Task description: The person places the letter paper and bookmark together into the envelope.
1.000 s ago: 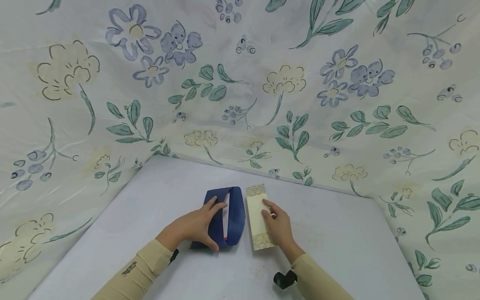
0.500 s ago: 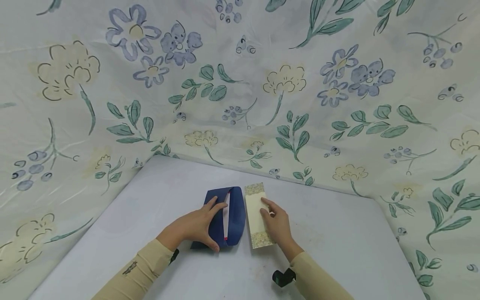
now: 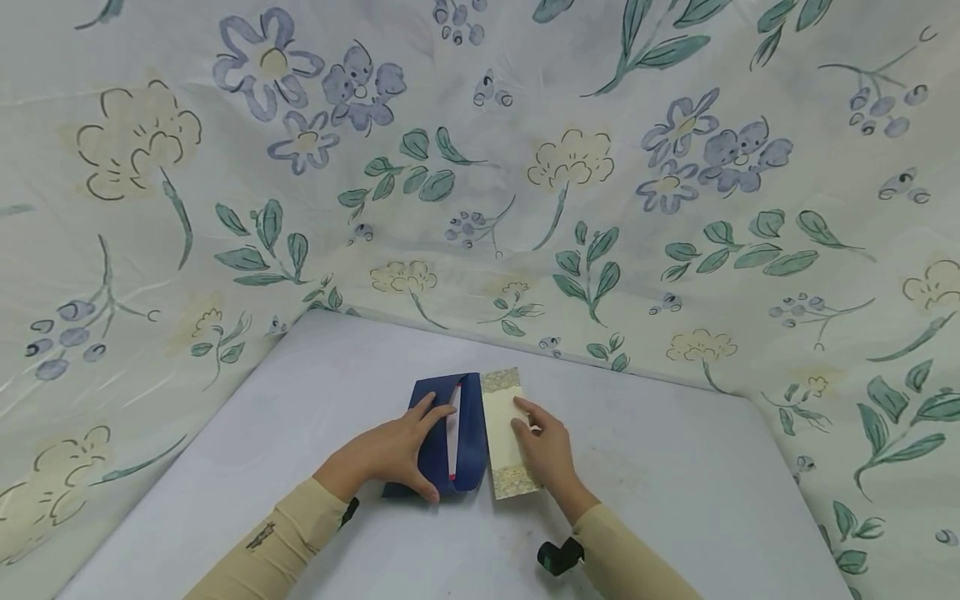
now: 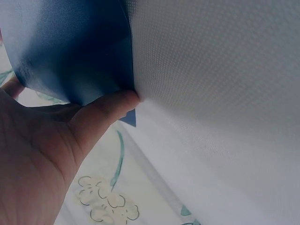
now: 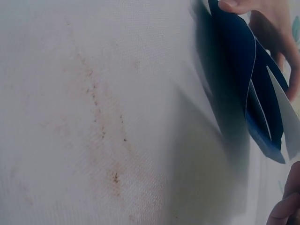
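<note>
My left hand grips a dark blue envelope, thumb at its near edge and fingers spread over its top. Its flap faces right; in the mouth shows a white strip with red ends. Up close in the left wrist view, the thumb lies along the blue paper's edge. My right hand pinches a cream card with speckled, patterned ends by its right side. That card stands beside the flap, its left edge against or over it. In the right wrist view the envelope gapes with the card's corner before it.
Everything lies on a white-covered table, with brownish specks near the right hand. A floral cloth hangs behind and along the sides. A black wrist device sits below the right sleeve.
My right hand has moved the card a little to the left, closing the gap to the envelope's flap. The left hand and envelope have stayed almost still.
</note>
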